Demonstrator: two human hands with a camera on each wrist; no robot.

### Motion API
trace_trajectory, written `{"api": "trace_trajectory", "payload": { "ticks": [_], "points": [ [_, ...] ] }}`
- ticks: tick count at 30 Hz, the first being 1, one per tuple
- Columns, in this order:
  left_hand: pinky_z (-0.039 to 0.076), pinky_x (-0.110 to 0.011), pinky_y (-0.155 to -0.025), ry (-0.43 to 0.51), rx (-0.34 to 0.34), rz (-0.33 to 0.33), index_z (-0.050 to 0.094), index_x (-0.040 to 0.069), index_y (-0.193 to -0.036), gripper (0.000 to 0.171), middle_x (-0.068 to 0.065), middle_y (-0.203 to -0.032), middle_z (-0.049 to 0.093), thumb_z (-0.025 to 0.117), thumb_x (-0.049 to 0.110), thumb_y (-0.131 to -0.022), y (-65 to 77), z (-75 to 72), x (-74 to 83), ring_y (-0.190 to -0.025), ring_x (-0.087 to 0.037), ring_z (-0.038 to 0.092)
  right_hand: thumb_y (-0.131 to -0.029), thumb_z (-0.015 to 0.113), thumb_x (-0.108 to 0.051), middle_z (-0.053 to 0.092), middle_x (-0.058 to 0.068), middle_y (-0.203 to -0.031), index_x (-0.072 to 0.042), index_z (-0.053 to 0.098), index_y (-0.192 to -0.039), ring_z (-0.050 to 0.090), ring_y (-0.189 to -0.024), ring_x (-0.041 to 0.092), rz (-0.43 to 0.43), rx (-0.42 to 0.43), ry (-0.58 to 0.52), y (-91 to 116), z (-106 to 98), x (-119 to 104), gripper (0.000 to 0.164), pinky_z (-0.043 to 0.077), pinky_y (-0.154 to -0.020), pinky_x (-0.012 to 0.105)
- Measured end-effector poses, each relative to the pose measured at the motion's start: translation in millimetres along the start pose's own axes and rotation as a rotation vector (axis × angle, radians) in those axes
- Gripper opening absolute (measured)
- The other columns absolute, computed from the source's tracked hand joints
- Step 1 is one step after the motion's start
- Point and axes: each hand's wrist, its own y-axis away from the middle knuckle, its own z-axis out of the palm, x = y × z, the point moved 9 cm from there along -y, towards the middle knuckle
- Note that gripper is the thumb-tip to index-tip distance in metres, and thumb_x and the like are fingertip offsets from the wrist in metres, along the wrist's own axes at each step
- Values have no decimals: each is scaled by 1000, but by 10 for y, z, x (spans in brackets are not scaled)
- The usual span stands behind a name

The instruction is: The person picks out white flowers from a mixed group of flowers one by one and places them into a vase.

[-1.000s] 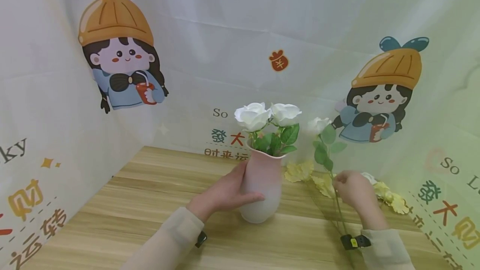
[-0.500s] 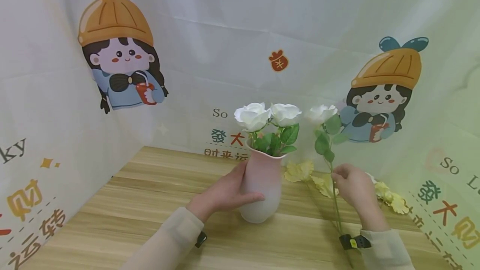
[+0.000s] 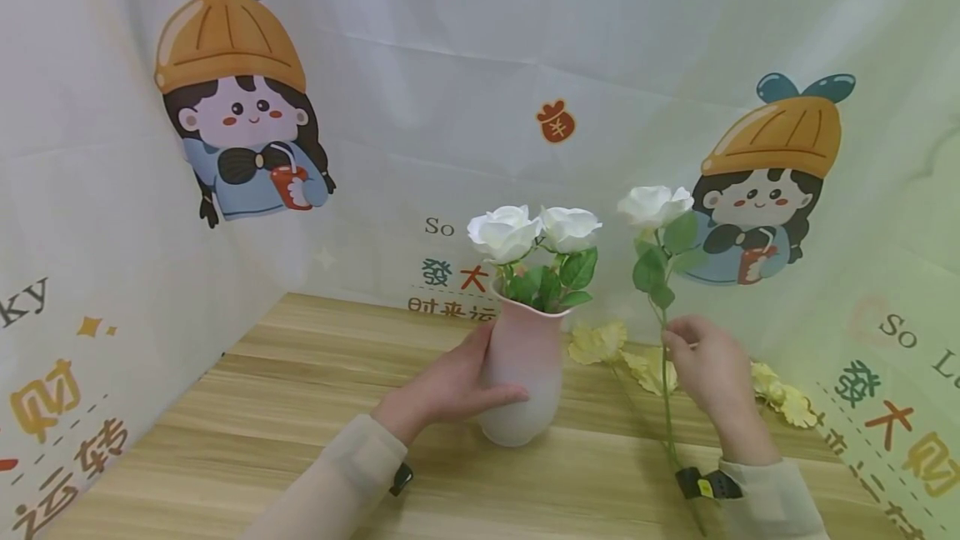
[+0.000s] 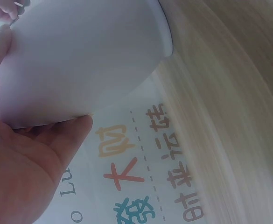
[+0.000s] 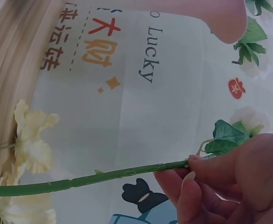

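Observation:
A pink-to-white vase (image 3: 522, 373) with a wavy rim stands upright on the table, holding two white roses (image 3: 504, 233) with green leaves. My left hand (image 3: 453, 386) grips its left side, thumb across the front and fingers round the back; the left wrist view shows the palm (image 4: 19, 172) close against the vase wall (image 4: 80, 60). To the right of the vase, my right hand (image 3: 708, 369) pinches the green stem of another white rose (image 3: 656, 207) between thumb and fingers. That rose is upright, its stem (image 5: 103, 176) running down past the wrist.
Pale yellow flowers (image 3: 597, 342) lie on the wooden table (image 3: 300, 382) behind and right of the vase. More yellow blooms (image 3: 783, 394) lie beyond my right hand. A printed cloth (image 3: 420, 123) hangs around the table's back and sides.
My right hand has risen slightly, and the white rose in it has moved up and a little right, standing more upright. The left hand and vase have stayed in place.

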Motion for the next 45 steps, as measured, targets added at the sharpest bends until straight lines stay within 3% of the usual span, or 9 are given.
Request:
{"api": "trace_trajectory", "payload": {
  "ticks": [9,26,30,45],
  "points": [
    [47,-41,-97,-11,-3,3,16,5,-153,110,-12,-137,44,69,68,-80,0,11,-2,-114,-18,50,-103,55,-19,68,20,-103,-1,65,-117,63,-88,35,-49,79,-28,24,-86,-115,25,52,-65,50],
    [46,-41,-97,-5,-6,-1,16,6,-153,110,-11,-137,44,69,68,-80,3,4,-8,-114,-18,50,-104,53,-25,72,12,-95,-5,66,-121,63,-88,29,-75,148,-113,28,-191,-294,29,49,-59,37],
    [46,-41,-97,-4,-9,0,16,6,-153,110,-11,-138,43,69,68,-80,-3,9,-11,-114,-17,49,-105,53,-27,72,11,-96,-6,66,-121,63,-89,28,-76,156,-129,20,-206,-331,30,49,-61,38],
    [48,-41,-96,-7,-2,-3,17,5,-152,112,-11,-137,44,68,71,-79,1,2,-22,-113,-18,50,-100,61,-18,73,10,-94,-5,70,-114,66,-84,24,-130,251,-212,27,-279,-696,21,51,-63,40]
  ]
}}
